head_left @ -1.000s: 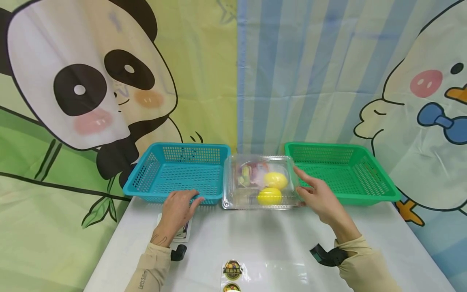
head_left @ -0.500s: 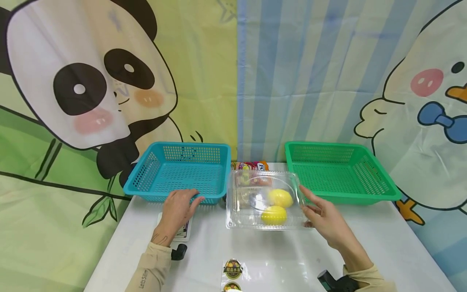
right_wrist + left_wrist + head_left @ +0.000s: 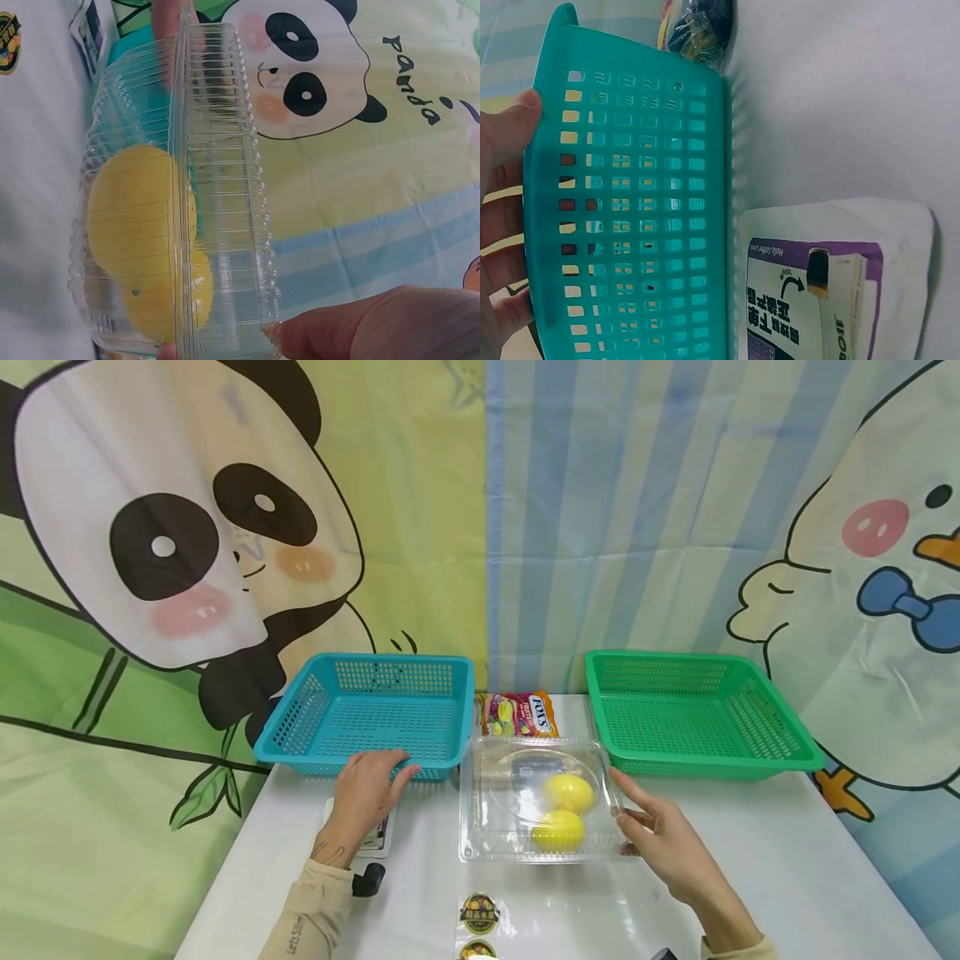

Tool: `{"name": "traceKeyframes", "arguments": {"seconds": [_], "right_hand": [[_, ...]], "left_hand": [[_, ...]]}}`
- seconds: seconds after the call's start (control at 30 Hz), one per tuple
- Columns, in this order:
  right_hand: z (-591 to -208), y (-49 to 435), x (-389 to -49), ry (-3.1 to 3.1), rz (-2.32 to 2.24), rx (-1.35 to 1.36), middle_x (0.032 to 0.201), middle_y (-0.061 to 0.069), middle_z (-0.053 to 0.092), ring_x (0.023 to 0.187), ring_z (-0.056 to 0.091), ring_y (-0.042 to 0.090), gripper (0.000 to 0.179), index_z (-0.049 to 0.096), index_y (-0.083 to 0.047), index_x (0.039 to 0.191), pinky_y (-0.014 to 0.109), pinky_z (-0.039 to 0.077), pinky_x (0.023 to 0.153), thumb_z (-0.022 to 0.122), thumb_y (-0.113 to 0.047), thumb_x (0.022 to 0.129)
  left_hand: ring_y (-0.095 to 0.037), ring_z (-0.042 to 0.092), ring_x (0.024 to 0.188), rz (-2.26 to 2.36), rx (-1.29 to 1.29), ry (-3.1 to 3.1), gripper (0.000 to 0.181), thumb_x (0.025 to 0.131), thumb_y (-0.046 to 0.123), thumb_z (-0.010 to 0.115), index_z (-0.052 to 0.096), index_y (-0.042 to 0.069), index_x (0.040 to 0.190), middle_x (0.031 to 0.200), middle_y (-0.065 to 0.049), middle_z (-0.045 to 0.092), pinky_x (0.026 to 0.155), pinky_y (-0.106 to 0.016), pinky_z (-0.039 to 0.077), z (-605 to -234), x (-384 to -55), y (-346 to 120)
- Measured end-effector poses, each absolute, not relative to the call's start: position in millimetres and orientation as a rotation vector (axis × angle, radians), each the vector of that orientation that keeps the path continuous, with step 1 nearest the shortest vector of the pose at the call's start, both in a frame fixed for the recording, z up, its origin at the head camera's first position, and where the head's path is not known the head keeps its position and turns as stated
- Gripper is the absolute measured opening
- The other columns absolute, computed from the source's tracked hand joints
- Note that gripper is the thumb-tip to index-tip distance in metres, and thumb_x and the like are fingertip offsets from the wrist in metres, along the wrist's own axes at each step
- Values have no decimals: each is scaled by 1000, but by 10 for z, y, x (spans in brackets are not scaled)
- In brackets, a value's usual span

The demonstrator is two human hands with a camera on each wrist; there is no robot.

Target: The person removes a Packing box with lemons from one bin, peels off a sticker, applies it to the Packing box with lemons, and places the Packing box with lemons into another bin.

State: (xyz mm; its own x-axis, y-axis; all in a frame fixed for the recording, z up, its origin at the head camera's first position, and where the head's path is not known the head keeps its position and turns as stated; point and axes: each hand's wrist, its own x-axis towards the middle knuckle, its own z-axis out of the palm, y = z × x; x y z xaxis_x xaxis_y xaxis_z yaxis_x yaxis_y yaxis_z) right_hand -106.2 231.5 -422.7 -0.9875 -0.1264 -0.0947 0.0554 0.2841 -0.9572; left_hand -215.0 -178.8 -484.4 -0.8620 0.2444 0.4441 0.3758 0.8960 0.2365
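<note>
My right hand (image 3: 675,843) pinches the right side of a clear plastic clamshell box (image 3: 478,827), thumb and fingers on its edge. Two lemons (image 3: 568,793) lie inside, toward the box's right half. From the right wrist view, the thumb (image 3: 337,326) presses near the lid edge and the lemons (image 3: 131,214) show through the ribbed wall. My left hand (image 3: 363,802) rests on the front rim of a blue basket (image 3: 427,770), its fingers loose over the rim. The left wrist view has those fingers (image 3: 502,217) behind the perforated basket wall (image 3: 630,187).
A green basket (image 3: 720,768) stands at the right. Behind the box lies a FOX'S candy bag (image 3: 517,714). A printed pack (image 3: 817,285) sits in front of the blue basket, partly under my left wrist. Round fruit stickers (image 3: 480,913) on a clear sheet lie at the front edge.
My right hand has drawn the clamshell box with the lemons toward me and lower, uncovering the candy bag behind it. The left hand stays on the basket rim.
</note>
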Motion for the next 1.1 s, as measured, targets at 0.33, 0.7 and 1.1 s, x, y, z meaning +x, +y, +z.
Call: {"name": "traceKeyframes", "arguments": {"seconds": [0.33,0.7,1.1], "right_hand": [[-4363,2318,-1058,2374,-1772,7,169,20,11,143,36,49,64,29,-15,161,35,61,72,49,2,102],[-4499,2337,-1060,2358,-1767,66,169,19,11,144,35,50,64,30,-16,161,37,61,73,49,2,103],[-4608,2311,-1086,2366,-1749,111,169,19,13,143,36,50,63,30,-16,161,36,61,72,49,2,103]], "left_hand": [[-35,70,108,-447,-455,-2641,35,94,40,71,76,10,113,111,-11,77,103,-55,48,-4858,-2144,-1781],[-34,70,106,-441,-459,-2620,33,93,37,74,76,11,112,109,-11,77,103,-54,49,-4871,-2157,-1778],[-34,70,108,-443,-452,-2629,34,94,38,72,76,10,113,111,-11,77,103,-54,48,-4856,-2149,-1774]]}}
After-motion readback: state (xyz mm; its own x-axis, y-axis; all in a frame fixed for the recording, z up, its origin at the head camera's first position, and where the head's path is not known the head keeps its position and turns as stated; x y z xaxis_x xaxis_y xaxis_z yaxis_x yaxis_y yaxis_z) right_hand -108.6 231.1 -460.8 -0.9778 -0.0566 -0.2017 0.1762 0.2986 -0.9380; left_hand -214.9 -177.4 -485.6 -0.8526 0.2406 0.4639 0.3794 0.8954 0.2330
